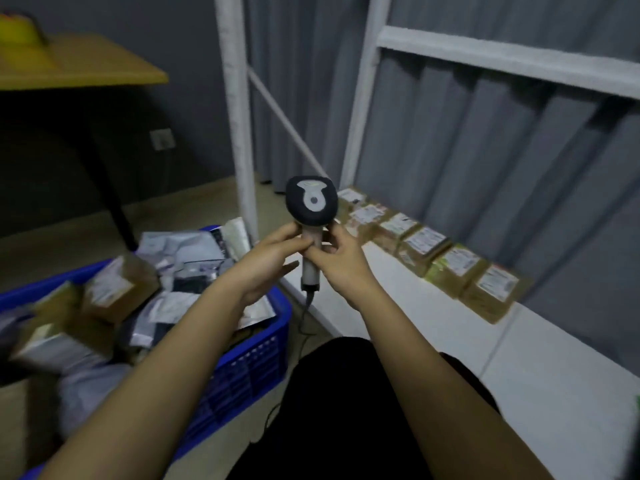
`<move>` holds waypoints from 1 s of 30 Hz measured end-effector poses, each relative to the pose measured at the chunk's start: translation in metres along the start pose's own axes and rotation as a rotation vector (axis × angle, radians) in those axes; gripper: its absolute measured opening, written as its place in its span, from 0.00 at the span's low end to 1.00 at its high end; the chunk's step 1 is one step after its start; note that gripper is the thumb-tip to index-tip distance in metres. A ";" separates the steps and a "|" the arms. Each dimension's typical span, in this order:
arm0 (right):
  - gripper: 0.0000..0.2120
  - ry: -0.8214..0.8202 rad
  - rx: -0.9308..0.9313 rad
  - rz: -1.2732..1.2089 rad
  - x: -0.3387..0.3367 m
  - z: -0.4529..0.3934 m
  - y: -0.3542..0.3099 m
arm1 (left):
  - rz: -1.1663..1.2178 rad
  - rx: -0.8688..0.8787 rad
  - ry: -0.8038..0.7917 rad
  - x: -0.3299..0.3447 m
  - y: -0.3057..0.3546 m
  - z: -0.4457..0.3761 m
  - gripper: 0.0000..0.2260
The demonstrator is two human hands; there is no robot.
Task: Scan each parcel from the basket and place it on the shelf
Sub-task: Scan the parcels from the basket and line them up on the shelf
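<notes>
Both hands hold the scanner (311, 216) up: the left hand (268, 261) pinches its handle and the right hand (341, 263) wraps fingers around it. Parcels (114, 289) fill the blue basket (258, 344) on the left. Brown boxes (422, 245) sit in a row on the white shelf (433, 317).

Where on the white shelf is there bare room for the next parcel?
The white shelf board is bare along its front edge and toward the near right end, past the last brown cardboard parcel. The back edge by the grey curtain is crowded with a row of parcels.
</notes>
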State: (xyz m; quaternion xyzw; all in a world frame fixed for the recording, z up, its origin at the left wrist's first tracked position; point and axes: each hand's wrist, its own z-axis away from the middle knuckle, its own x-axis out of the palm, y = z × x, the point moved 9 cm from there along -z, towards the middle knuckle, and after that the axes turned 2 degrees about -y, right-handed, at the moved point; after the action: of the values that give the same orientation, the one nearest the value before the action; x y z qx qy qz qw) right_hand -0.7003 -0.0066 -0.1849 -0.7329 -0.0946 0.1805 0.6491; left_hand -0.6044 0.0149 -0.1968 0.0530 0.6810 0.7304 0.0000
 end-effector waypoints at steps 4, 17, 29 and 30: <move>0.19 -0.085 0.048 0.093 0.073 -0.022 0.035 | 0.087 -0.120 0.100 -0.079 -0.057 0.026 0.13; 0.07 -0.126 0.264 0.265 0.146 -0.074 0.145 | -0.046 -0.571 0.804 -0.293 -0.253 0.090 0.06; 0.06 -0.221 0.274 0.309 0.168 -0.105 0.180 | 0.012 -0.686 1.191 -0.329 -0.308 0.069 0.47; 0.06 -0.224 0.275 0.303 0.169 -0.106 0.181 | 0.064 -0.655 1.259 -0.330 -0.312 0.072 0.48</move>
State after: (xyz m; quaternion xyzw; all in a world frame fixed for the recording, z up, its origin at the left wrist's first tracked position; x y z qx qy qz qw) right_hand -0.5215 -0.0663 -0.3777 -0.6187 -0.0294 0.3670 0.6940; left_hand -0.2926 0.0856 -0.5276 -0.3619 0.2953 0.7891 -0.3989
